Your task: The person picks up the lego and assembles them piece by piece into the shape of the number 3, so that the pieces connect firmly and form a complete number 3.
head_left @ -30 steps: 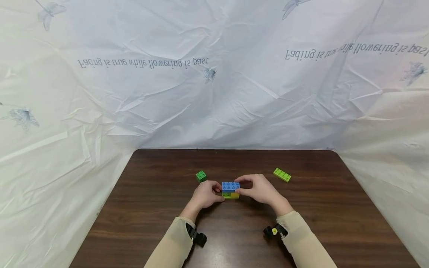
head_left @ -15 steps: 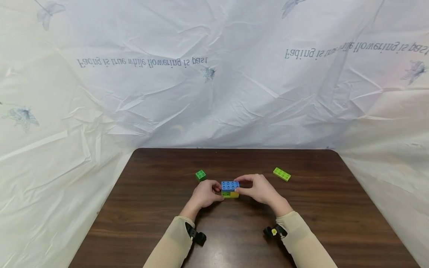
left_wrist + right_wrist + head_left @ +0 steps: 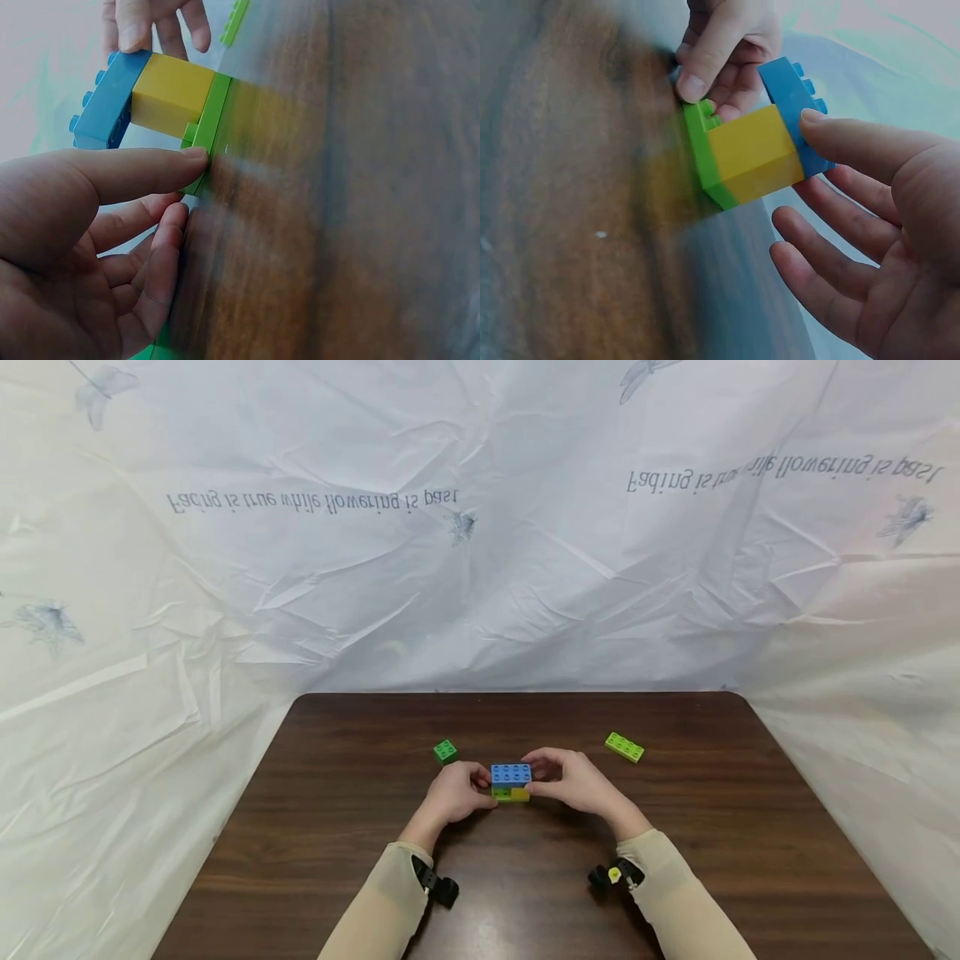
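Observation:
A small stack of toy building bricks stands on the table between both hands. At its bottom lies a lime green plate (image 3: 216, 109), a yellow brick (image 3: 754, 154) sits on one end of that, and a blue brick (image 3: 512, 775) spans the top. Below the blue brick's left half is a gap. My left hand (image 3: 453, 793) pinches the lime green plate at its left end, thumb on the near side. With thumb and index finger, my right hand (image 3: 576, 781) holds the right end of the blue brick; its other fingers extend free.
Beyond the left hand lies a small green brick (image 3: 446, 752). A second lime green plate (image 3: 625, 747) lies flat toward the back right of the brown wooden table (image 3: 337, 843). A creased white printed sheet (image 3: 420, 585) hangs behind the table's far edge.
The head view has shifted slightly, so everything appears a little further left. Both hands keep their places at the stack, and the loose bricks have not moved on the table.

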The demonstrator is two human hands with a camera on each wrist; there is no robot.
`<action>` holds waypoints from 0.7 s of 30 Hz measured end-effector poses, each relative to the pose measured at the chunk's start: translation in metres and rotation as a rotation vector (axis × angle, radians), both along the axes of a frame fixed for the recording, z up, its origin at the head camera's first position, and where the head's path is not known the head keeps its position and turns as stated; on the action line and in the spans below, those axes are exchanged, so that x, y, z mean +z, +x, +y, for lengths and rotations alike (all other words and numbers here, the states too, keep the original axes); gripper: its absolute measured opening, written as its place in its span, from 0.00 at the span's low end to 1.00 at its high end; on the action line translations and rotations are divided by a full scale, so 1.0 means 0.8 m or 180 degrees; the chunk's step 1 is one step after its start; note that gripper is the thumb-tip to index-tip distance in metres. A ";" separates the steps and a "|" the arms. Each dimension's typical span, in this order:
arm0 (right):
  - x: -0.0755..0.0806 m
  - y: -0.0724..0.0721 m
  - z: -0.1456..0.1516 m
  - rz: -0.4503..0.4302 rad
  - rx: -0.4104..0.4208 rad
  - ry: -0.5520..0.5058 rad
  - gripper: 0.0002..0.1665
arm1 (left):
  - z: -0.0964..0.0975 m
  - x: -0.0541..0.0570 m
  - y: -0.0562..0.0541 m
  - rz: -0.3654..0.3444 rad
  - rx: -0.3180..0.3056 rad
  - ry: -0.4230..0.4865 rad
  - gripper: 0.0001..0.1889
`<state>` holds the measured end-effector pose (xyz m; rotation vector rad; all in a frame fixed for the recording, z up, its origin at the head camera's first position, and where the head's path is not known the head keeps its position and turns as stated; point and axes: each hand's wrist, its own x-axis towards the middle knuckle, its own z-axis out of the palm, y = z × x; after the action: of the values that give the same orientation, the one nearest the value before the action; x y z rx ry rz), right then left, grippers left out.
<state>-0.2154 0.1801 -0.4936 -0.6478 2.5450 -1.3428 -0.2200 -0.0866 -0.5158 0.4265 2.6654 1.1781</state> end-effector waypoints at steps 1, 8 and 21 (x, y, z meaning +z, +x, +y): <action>-0.002 -0.001 0.000 -0.0038 -0.0007 -0.0008 0.25 | -0.001 0.000 0.000 -0.0006 0.0008 -0.0007 0.15; -0.013 -0.003 0.000 -0.0175 -0.0022 -0.0041 0.23 | -0.003 -0.003 -0.001 -0.0042 0.0045 -0.0016 0.14; -0.010 -0.001 -0.001 -0.0064 -0.0067 0.0116 0.20 | -0.002 0.000 0.001 -0.0022 0.0009 -0.0008 0.14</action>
<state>-0.2158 0.1792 -0.5017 -0.5993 2.5610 -1.2997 -0.2193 -0.0879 -0.5159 0.4175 2.6623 1.1747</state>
